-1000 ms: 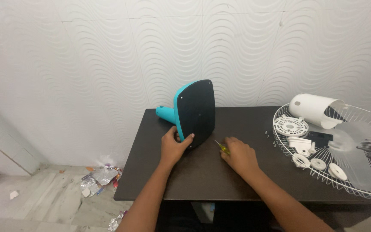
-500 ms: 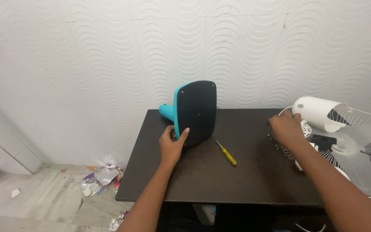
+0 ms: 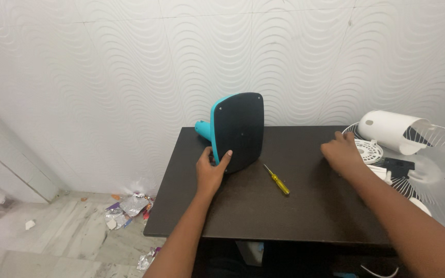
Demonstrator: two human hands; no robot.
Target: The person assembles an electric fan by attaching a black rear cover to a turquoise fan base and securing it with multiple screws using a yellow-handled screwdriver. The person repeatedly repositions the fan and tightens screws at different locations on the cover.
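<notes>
The room is evenly and fairly brightly lit, with soft light that seems to fall from above and in front. The white wavy wall (image 3: 130, 67) looks a little flat and washed out. The dark desk (image 3: 243, 206) carries a dull sheen but no hard glare. Shadows are faint, only a soft one under the fan base (image 3: 239, 131). The far right edge is softer, and the clear fan blade (image 3: 441, 193) there looks hazy.

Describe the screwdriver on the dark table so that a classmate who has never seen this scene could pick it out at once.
Start at the dark table against the white wavy wall. Between the left hand, which grips the upright teal fan base, and the right hand by the white wire guard, lies the screwdriver. It is the only slim yellow-handled tool, lying flat and untouched.
</notes>
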